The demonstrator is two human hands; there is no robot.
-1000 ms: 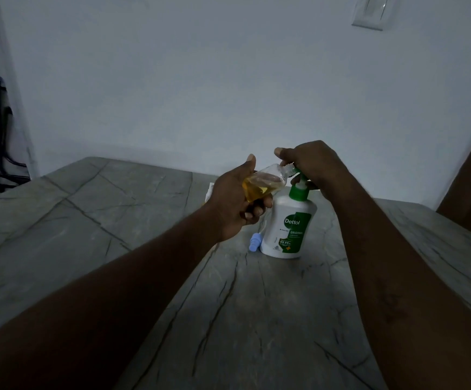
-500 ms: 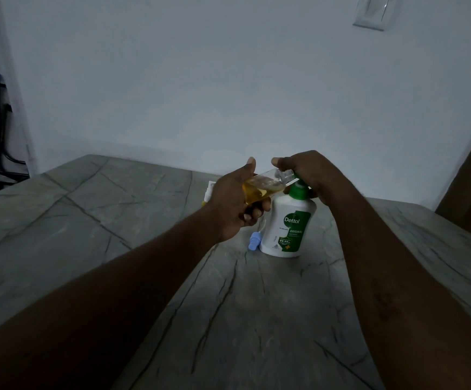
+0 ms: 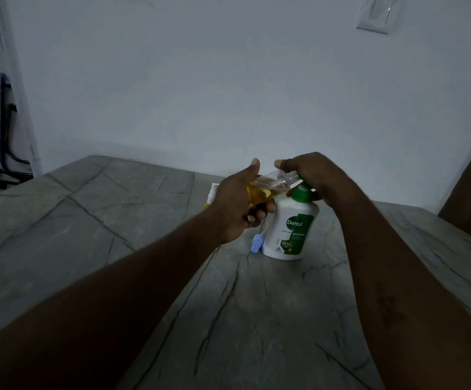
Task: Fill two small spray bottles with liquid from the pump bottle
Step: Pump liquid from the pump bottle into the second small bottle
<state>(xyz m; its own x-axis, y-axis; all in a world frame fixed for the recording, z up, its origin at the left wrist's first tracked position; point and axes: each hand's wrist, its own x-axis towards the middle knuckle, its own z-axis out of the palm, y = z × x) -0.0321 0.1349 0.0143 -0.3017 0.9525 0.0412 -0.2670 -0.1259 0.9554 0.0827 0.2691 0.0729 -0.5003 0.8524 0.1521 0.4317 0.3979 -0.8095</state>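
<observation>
"Amber liquid in clear plastic: where is the small spray bottle (image 3: 268,187) in the head view?"

"Off the counter (image 3: 116,226), in the left hand (image 3: 237,204). Its fingers (image 3: 258,213) are curled round the lower body, with the thumb laid along the top."

"And its long axis?"

"Tilted nearly flat, with the base toward the left wrist. The open neck points right, at the green spout of the pump bottle (image 3: 290,235). Whether neck and spout touch or sit just apart I cannot tell, because the right hand covers the joint."

"The right hand (image 3: 310,175), then?"

"It sits on the pump head, fingers bent down around it, thumb forward above the small bottle's neck. It is the nearer hand to the pump, so I judge the next press is its job while the left holds the mouth at the spout."

"What could spoil that?"

"The mouth is narrow and the spout is short. A small drift would likely send liquid down the outside. The thin clear wall probably gives under a squeeze. The white pump bottle is smooth and broad-based, and it stands upright on the counter."

"How full is the small one?"

"Roughly half, judging by the amber pooled along its low side."

"Anything else?"

"A pale blue spray top (image 3: 257,242) lies on the grey veined stone just left of the pump bottle's foot. Behind the left hand a white-and-yellow thing (image 3: 210,192) shows in part. It may be the second bottle, but too much is hidden to say."
</observation>
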